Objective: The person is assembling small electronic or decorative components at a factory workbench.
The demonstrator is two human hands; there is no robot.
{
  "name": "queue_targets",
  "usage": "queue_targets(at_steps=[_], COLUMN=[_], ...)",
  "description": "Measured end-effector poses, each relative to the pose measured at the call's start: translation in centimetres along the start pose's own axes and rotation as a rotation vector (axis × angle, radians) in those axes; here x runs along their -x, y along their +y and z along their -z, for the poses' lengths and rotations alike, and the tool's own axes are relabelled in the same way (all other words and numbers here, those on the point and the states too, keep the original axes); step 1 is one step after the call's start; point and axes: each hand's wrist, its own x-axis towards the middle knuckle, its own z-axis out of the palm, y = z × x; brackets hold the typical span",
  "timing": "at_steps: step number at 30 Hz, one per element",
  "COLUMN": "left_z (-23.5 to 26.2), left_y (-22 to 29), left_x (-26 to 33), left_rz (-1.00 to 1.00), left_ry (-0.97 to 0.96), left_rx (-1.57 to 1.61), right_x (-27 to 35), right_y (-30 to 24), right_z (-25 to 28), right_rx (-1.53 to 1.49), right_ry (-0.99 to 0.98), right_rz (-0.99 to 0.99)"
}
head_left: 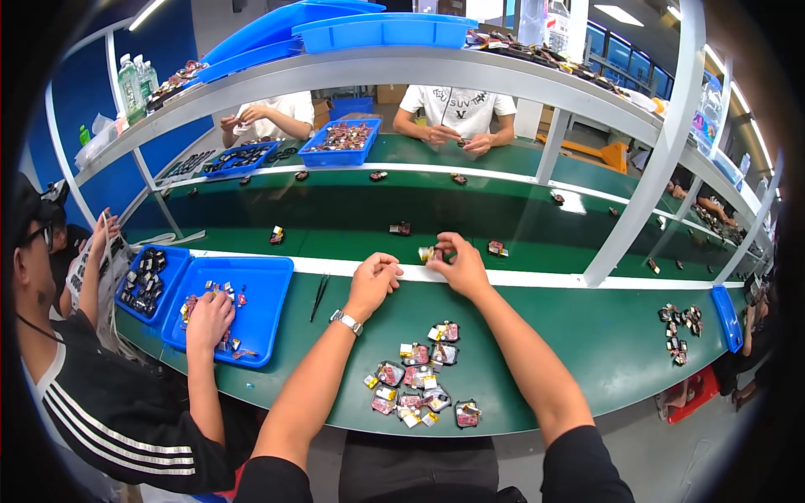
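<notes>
Right hand (462, 270) has its grip pinched on a small circuit-board assembly (430, 254) at the white rail (537, 277), left hand (374, 283) curled nearby, grip impossible to tell, similar assemblies (417, 375) clustered on the green surface (612, 352).

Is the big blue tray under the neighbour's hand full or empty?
Partly filled: small parts lie in the tray, with blue bottom visible.

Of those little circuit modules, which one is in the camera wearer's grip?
The module pinched in the right hand, by the white rail; the near pile lies loose on the green table.
</notes>
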Motion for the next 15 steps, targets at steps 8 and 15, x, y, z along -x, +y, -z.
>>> queue_targets(at_steps=[8,15], left_z=[-1.4,-2.9], left_y=[1.6,1.9], left_x=[0.8,1.9], left_rz=[0.277,0.295], left_ry=[-0.621,-0.453], left_rx=[0.165,0.405], right_x=[6.9,7.3], right_y=[-2.9,-2.7], right_z=[3.4,3.4], right_rx=[0.078,0.116], right_ry=[-0.256,-0.048], right_rz=[0.290,0.446])
